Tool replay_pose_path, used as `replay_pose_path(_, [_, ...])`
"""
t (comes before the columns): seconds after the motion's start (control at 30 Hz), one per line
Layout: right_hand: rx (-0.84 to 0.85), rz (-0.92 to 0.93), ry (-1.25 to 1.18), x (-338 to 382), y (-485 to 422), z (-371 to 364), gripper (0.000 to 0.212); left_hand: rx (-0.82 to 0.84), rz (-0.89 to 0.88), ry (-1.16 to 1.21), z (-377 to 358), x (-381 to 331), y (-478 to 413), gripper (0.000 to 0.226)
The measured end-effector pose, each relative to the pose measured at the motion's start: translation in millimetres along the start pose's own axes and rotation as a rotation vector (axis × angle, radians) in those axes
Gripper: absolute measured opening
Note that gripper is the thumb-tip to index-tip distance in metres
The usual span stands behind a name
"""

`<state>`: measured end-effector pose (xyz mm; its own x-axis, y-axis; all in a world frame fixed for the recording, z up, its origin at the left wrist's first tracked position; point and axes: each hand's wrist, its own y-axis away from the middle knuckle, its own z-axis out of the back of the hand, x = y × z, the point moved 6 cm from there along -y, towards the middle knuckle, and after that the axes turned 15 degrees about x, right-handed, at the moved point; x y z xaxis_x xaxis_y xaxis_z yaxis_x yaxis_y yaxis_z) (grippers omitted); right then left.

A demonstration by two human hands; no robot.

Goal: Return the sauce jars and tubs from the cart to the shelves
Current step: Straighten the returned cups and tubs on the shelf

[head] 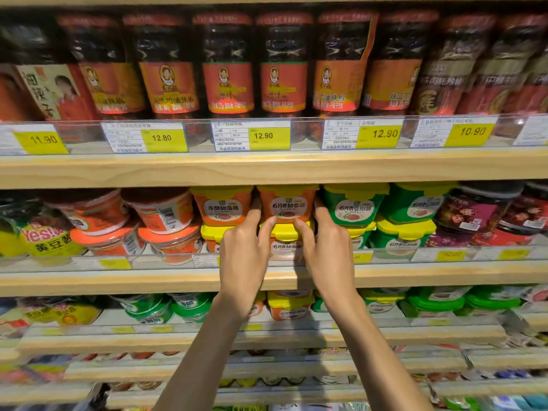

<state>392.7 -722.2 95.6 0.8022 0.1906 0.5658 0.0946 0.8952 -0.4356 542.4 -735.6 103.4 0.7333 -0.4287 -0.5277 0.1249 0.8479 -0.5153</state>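
The orange tub (286,204) with the yellow lid is held between both hands on the middle shelf (148,281), in the upper tier of a two-high stack, resting on a second tub (286,243) of the same kind. It is judged to be a rigid plastic container, fairly light for its bulk but dense with paste, so some weight is to be expected when it is slid. The walls are smooth and glossy and taper downward (a shape that tends to slip out of a pinch from above), so a hold on the two opposite side walls just under the lid's lip is judged best. The lid appears to be clipped on, and it should not be trusted as a handle. Little fragility is expected, though a drop could crack a corner or spring the lid.

The left hand (246,247) is pressed against the tub's left side, its fingers extended upward and the thumb laid along the lower front edge. The right hand (326,247) mirrors it on the right side, fingers narrow and straight, thumb touching the lower front. The tub is thus braced between the two hands rather than wrapped.

The tub is squarish with rounded corners, orange-bodied, and carries a white oval label with dark characters and a small picture of red sauce. A matching orange tub (223,207) is set just beside it on the left, and a green tub (354,206) just beside it on the right.
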Motion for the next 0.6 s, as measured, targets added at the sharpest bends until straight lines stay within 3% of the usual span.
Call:
replay_pose_path(0.23, [-0.01,-0.012,0.033,-5.0,5.2,5.3,0.03,0.039,0.007,0.011,4.4,4.0,5.0,0.02])
replay_pose_path(0.33, [-0.084,-0.022,0.005,-9.2,19.0,12.8,0.035,-0.012,0.05,0.04,12.7,6.2,15.2,0.031])
replay_pose_path(0.4, [-0.108,-0.042,0.034,-11.9,25.6,14.1,0.033,0.05,0.082,0.041,7.0,7.5,19.4,0.035])
replay_pose_path(0.5, [-0.015,-0.077,0.06,-16.6,25.9,5.3,0.04,0.19,0.122,-0.007,-6.8,7.8,22.7,0.048])
replay_pose_path(0.6, [0.062,-0.077,-0.003,-18.2,22.8,-4.6,0.046,0.225,0.104,-0.052,-13.4,5.6,23.6,0.052])
